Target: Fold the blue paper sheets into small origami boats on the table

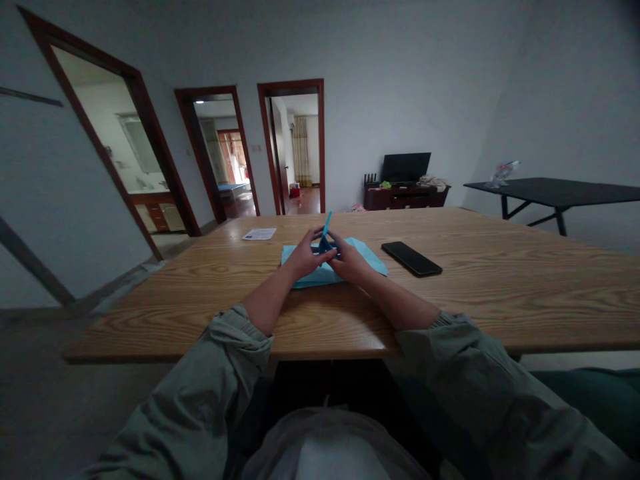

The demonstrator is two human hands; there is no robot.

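Both my hands meet over the middle of the wooden table [200, 307]. Between their fingertips stands a small piece of folded blue paper [327, 230], a narrow strip of it pointing up and its lower part darker and spread. My left hand [304, 256] pinches it from the left, fingers curved. From the other side my right hand [351, 259] grips it, thumb near the left thumb. The fingers partly hide its lower folds. Light blue paper sheets [320, 277] lie flat beneath the hands.
A black phone [411, 258] lies right of the blue sheets. A small printed card [259, 234] rests at the far left of the table. Beyond are a black table [560, 191] at right, a television [407, 167] on a low cabinet, and several doorways.
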